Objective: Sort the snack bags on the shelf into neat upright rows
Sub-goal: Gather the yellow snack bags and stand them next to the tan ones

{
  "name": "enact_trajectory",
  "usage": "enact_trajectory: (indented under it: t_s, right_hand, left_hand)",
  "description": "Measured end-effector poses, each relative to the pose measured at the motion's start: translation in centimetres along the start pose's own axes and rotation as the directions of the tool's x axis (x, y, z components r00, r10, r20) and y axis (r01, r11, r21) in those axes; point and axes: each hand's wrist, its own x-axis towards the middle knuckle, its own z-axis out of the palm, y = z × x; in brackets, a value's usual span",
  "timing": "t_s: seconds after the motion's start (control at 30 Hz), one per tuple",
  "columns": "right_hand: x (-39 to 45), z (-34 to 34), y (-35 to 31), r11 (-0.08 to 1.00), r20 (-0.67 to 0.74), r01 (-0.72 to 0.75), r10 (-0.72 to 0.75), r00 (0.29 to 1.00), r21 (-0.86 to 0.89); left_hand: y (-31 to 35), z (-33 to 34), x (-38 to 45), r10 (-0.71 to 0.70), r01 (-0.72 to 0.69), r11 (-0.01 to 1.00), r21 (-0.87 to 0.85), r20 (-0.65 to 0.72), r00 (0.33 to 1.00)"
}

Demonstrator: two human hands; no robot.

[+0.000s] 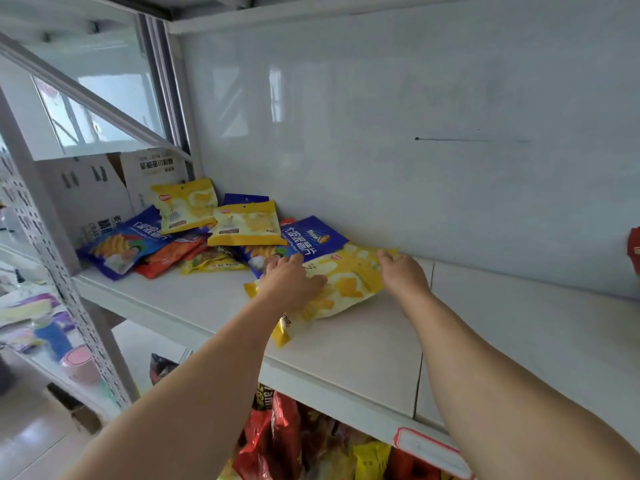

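Note:
A large yellow snack bag [349, 275] lies flat on the white shelf [363, 344], near its middle. My left hand [291, 278] grips the bag's left side, fingers curled over it. My right hand [403, 271] holds the bag's right edge. Behind and to the left lies a loose pile: a blue bag [308, 237], another blue bag [121, 244], two smaller yellow bags [187, 206] [247, 223], a red-orange bag [169, 254] and a small yellow-green bag [211, 261]. All lie flat or tilted, none upright.
White cardboard boxes [93, 192] stand at the shelf's far left. The white back panel [415, 133] closes the rear. A red item [634, 247] shows at the right edge. More snack bags [287, 441] fill the shelf below. A perforated upright post [62, 282] stands left.

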Motion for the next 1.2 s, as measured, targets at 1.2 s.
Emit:
enact_trajectory:
  t_s: [1.2]
  right_hand:
    - [3.1,-2.6,4.3,0.595,0.189,-0.363,0.336,0.923,0.717]
  left_hand:
    - [1.2,1.2,6.3,0.166,-0.002,0.925,-0.380,0.399,0.902]
